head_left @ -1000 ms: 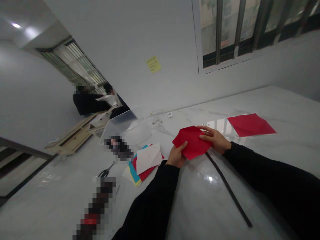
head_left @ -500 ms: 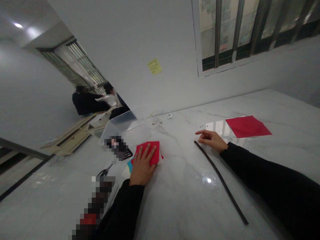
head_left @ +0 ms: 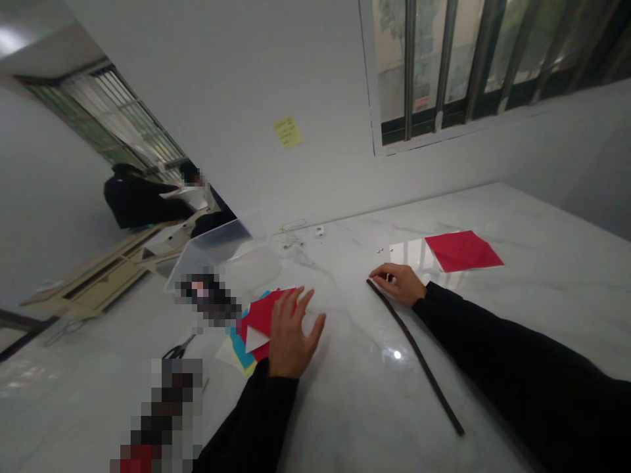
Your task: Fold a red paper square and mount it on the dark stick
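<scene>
Here, the left grip (head_left: 290,340) splays over flat paper (head_left: 262,310); whether the right grip (head_left: 398,284) pinches the slim strip (head_left: 424,362) is unclear.

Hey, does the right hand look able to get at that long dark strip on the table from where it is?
Most likely yes: the right hand is right by the far end of the dark strip, and nothing appears to lie over it.

On the bench (head_left: 355,394), the paper stack (head_left: 260,312) is set at left, with scissors (head_left: 179,349) placed to its left and a container (head_left: 211,246) behind; the strip (head_left: 418,353) is laid at right, and separate paper (head_left: 463,251) is placed behind it, farther right
</scene>
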Tool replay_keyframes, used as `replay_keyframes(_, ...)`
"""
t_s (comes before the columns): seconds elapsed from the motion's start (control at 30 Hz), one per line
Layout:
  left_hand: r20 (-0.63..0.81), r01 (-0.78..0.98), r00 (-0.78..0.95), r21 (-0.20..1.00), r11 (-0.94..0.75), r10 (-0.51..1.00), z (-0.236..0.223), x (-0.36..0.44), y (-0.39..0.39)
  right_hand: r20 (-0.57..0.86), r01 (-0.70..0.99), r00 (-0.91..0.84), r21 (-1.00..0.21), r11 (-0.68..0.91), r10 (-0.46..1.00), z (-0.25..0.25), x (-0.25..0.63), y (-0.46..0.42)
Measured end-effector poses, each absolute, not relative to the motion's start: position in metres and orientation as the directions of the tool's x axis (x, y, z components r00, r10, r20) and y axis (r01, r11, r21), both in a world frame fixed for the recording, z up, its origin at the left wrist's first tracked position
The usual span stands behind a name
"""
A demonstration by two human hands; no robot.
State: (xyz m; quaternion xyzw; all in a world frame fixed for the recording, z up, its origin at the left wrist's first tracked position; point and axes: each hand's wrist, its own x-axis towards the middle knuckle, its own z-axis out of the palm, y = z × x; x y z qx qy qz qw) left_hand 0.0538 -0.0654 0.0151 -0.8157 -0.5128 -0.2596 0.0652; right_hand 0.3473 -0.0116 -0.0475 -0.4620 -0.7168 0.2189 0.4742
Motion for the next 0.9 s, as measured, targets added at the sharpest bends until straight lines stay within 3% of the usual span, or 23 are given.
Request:
replay_keyframes(0.07,0.501,0.815,0.368,0.232,-0.532,0.783,0.023,0.072,-0.068,0.541,0.532,-0.101,-0.680,0.505,0.835,-0.046,0.354,-0.009)
replay_keyframes(0.17,0.526,0.818,0.264,0.323,-0.477,0.809,0.035,0.075,-0.060,0.606,0.638,-0.085,-0.577,0.511,0.791,-0.047,0.376,-0.008)
replay_keyframes(0.33,0.508,0.848,-0.239,0.524,-0.077,0.827,0.040,0.018,-0.022,0.668,0.829,0.043,-0.439,0.347,0.743,-0.057,0.438,-0.015)
replay_keyframes(0.5,0.342,0.718,-0.591,0.635,0.284,0.731,0.017,-0.043,0.000,0.662,0.908,0.187,-0.399,0.131,0.725,-0.069,0.484,-0.022)
replay_keyframes(0.7,0.259,0.591,-0.715,0.720,0.364,0.649,0.000,-0.073,0.009,0.581,0.922,0.212,-0.386,0.036,0.786,-0.075,0.486,-0.021)
replay_keyframes(0.9,0.282,0.619,-0.700,0.698,0.360,0.656,0.001,-0.075,0.014,0.560,0.937,0.220,-0.350,-0.012,0.799,-0.084,0.492,-0.019)
